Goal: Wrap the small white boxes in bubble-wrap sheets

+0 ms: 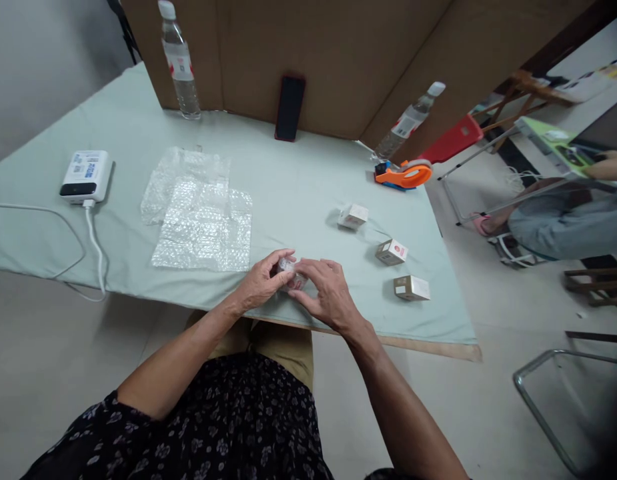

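Near the front edge of the cloth-covered table, my left hand point(261, 283) and my right hand point(328, 290) close from both sides on a small wrapped box point(297, 281), its surface partly hidden by the fingers. To the left lie overlapping sheets of bubble wrap point(203, 227). On the right stand three small boxes: one with clear wrap about it point(354, 217), a brown and white one point(391, 252) and another point(411, 288) closer to the front. Behind them is an orange tape dispenser point(403, 175).
A white power bank point(87, 175) with a cable lies at the left. Bottles point(182, 70) point(411, 123) and a phone point(289, 108) stand along the cardboard wall point(328, 60). Another person's leg point(558, 220) shows at the right, near a metal-framed chair point(543, 393).
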Demonstrator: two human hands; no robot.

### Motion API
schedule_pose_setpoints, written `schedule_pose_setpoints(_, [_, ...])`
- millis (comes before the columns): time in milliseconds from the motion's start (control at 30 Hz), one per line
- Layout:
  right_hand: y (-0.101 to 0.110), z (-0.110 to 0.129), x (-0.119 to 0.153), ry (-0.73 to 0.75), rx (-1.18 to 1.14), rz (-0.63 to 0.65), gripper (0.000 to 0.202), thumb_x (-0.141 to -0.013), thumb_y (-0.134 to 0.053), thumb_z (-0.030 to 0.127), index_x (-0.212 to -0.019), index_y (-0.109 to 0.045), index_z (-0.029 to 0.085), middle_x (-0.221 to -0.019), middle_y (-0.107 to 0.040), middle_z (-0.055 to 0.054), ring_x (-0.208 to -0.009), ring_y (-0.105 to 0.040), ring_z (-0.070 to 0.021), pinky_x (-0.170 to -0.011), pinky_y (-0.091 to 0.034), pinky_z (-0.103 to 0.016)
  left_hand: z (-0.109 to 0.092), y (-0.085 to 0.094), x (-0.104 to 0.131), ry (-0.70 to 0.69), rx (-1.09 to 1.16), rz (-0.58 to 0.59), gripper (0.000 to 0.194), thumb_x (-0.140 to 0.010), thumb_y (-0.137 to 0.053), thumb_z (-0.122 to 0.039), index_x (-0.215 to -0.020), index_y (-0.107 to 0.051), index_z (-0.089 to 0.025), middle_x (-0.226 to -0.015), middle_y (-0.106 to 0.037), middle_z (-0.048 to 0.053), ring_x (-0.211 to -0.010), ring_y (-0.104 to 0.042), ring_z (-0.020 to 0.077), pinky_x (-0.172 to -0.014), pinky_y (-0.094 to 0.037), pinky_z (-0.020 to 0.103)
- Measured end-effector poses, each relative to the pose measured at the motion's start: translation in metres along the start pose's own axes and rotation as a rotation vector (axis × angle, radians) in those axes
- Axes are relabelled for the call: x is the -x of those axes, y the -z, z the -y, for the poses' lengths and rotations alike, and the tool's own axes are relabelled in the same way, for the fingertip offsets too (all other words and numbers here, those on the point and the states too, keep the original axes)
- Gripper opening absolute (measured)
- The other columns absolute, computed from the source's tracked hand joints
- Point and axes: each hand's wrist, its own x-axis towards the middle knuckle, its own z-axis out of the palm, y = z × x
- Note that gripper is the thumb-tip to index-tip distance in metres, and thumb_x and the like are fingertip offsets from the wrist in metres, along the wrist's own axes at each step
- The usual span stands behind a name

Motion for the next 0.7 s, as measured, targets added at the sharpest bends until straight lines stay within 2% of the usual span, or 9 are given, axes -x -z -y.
schedule_pose_setpoints(133, [-0.01,-0.007,0.002,0.008,0.045,-0.03,0.028,-0.093,-0.062,0.038,-0.117,-0.063,0.024,-0.123,-0.072,-0.01,-0.113,-0.065,-0.0275,-0.104,-0.039,-0.048,0.001,-0.001,-0.001,0.008,-0.047,-0.017,0.056,-0.093,-0.059,-0.038,-0.144,-0.048,-0.019,-0.135,-0.061,0.012,-0.109,-0.063,0.0208,-0.103,-0.049,0.038])
schedule_pose_setpoints(300, [-0.012,-0.028,-0.004,-0.104,-0.126,-0.02,0.034,-0.091,-0.064,0.048,-0.115,-0.066,0.025,-0.114,-0.075,-0.008,-0.108,-0.067,-0.028,-0.099,-0.047,-0.045,0.001,-0.002,0.001,0.018,-0.067,0.053,0.08,-0.089,-0.065,-0.039,-0.157,-0.028,-0.019,-0.157,-0.039,0.017,-0.139,-0.046,0.0292,-0.117,-0.037,0.045])
schedule_pose_setpoints(433, [-0.008,-0.033,-0.007,-0.118,-0.199,0.006,0.035,-0.09,-0.065,0.049,-0.115,-0.067,0.025,-0.115,-0.074,-0.007,-0.109,-0.068,-0.0278,-0.1,-0.048,-0.045,-0.002,-0.001,0.003,-0.006,-0.148,0.031,0.079,-0.087,-0.066,-0.038,-0.156,-0.031,-0.02,-0.159,-0.036,0.017,-0.146,-0.038,0.0315,-0.121,-0.031,0.049])
schedule_pose_setpoints(533, [-0.006,-0.029,-0.002,-0.09,-0.186,0.027,0.034,-0.091,-0.063,0.046,-0.119,-0.065,0.026,-0.124,-0.07,-0.008,-0.124,-0.061,-0.0291,-0.106,-0.044,-0.048,-0.007,0.004,0.003,0.002,-0.241,0.107,0.08,-0.082,-0.071,-0.033,-0.153,-0.037,-0.02,-0.16,-0.037,0.016,-0.147,-0.036,0.0326,-0.123,-0.028,0.05])
schedule_pose_setpoints(633, [-0.006,-0.025,0.006,-0.037,-0.15,0.066,0.047,-0.087,-0.067,0.044,-0.13,-0.058,0.027,-0.136,-0.063,-0.011,-0.139,-0.048,-0.0311,-0.112,-0.039,-0.053,-0.01,0.009,0.003,0.04,-0.222,0.149,0.079,-0.081,-0.072,-0.031,-0.152,-0.04,-0.019,-0.158,-0.04,0.016,-0.145,-0.039,0.0326,-0.121,-0.03,0.051])
schedule_pose_setpoints(700, [-0.007,-0.026,0.008,-0.016,-0.128,0.069,0.054,-0.085,-0.069,0.039,-0.135,-0.054,0.025,-0.139,-0.06,-0.012,-0.142,-0.044,-0.0313,-0.113,-0.038,-0.054,-0.01,0.01,0.002,0.074,-0.163,0.144,0.08,-0.081,-0.072,-0.031,-0.153,-0.038,-0.019,-0.156,-0.042,0.018,-0.14,-0.045,0.0321,-0.119,-0.034,0.051])
